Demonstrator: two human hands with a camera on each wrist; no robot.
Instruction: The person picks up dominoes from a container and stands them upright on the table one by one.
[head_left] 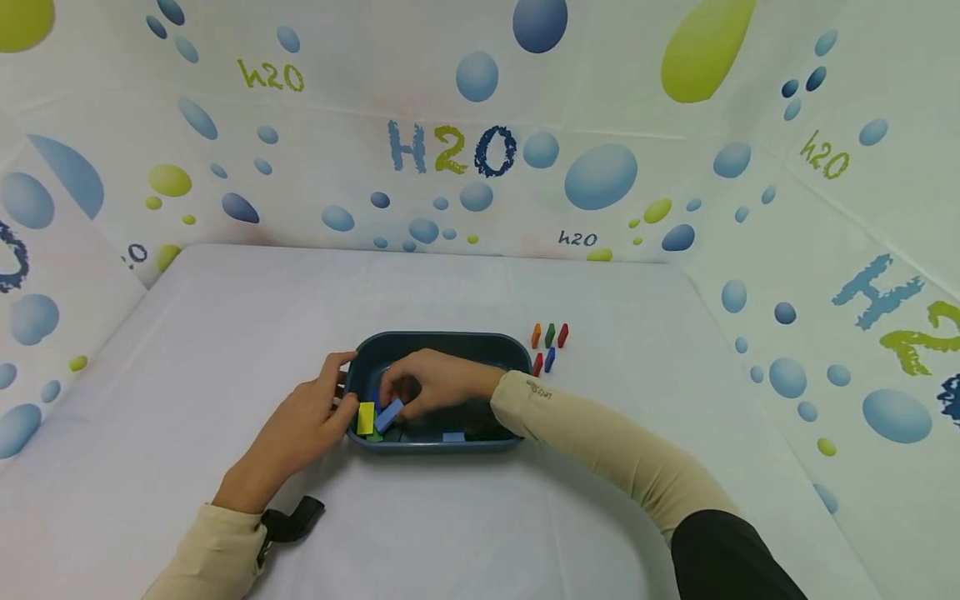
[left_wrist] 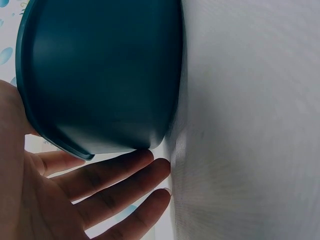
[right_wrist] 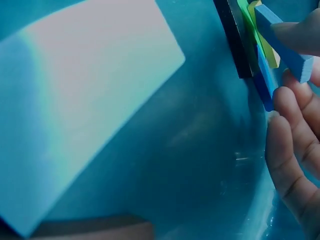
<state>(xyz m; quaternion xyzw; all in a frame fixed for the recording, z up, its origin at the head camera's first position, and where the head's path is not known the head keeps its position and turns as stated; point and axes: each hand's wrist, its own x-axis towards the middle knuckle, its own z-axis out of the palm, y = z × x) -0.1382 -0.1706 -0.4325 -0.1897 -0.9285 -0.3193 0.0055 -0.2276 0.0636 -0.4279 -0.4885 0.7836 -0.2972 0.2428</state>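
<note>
A dark teal plastic tub (head_left: 442, 447) stands on the white table. Inside it my right hand (head_left: 435, 379) pinches a light blue block (right_wrist: 287, 45) between thumb and fingers, at the tub's left end. Close by lie a yellow block (head_left: 365, 418), a green block (right_wrist: 252, 25), a blue block (right_wrist: 265, 87) and a black block (right_wrist: 234, 37). My left hand (head_left: 303, 417) is at the tub's left end. In the left wrist view its loosely straight fingers (left_wrist: 117, 195) lie along the outer wall, with fingertips touching or close to it; the thumb is mostly hidden.
Several small blocks stand on the table by the tub's right end: orange (head_left: 536, 336), green (head_left: 550, 335), blue (head_left: 550, 360) and two red (head_left: 563, 336). Another light blue block (head_left: 453, 437) lies inside the tub near its front wall. Printed cloth walls (head_left: 315, 150) surround the table.
</note>
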